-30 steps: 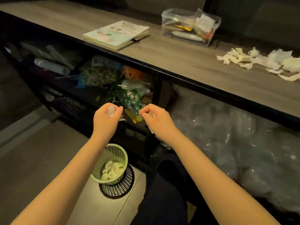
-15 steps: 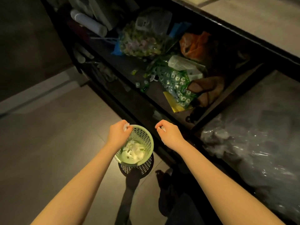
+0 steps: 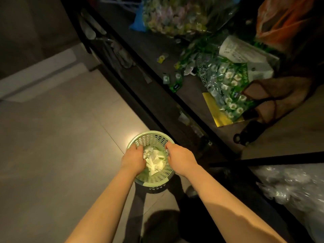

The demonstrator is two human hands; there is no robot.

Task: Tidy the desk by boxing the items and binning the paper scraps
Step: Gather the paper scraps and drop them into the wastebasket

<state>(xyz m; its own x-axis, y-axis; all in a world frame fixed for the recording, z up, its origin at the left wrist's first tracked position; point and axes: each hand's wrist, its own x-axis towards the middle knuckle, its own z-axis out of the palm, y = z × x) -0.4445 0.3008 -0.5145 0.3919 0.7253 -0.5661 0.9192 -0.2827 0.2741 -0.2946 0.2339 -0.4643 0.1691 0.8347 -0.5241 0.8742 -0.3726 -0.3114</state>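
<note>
**A:** Where are the hands?

**B:** Both are down at the pale green perforated plastic bin [image 3: 152, 137]. The left hand [image 3: 134, 160] is over its left side, knuckles up, fingers curled down inside the rim. The right hand [image 3: 178, 157] is at the right side, its fingers bent down over the rim in much the same way.

**A:** Is either holding anything?

**B:** I cannot tell. The backs of the hands hide the fingertips, and the light is dim.

**A:** And the scraps?

**B:** The torn white paper scraps [image 3: 156, 161] lie heaped inside the bin, showing between the two hands.

**A:** Where does the bin stand?

**B:** It stands upright on the beige tiled floor [image 3: 52, 137], just beside the front edge of a dark low shelf [image 3: 189, 95].

**A:** What is on that shelf?

**B:** A green and white printed plastic bag [image 3: 226, 81] lies partly over a shiny yellow sheet [image 3: 215, 113]. Behind it is a white printed paper packet [image 3: 245, 53]. An orange plastic bag [image 3: 280, 20] is at the top right, and a clear bag of pastel-coloured pieces [image 3: 175, 13] is at the top. A brown cloth bag [image 3: 277, 92] sits to the right of the green one. Small green and yellow wrappers [image 3: 175, 85] lie loose on the board.

**A:** Anything further out?

**B:** Crumpled clear plastic sheeting [image 3: 294, 188] fills the lower right.
</note>
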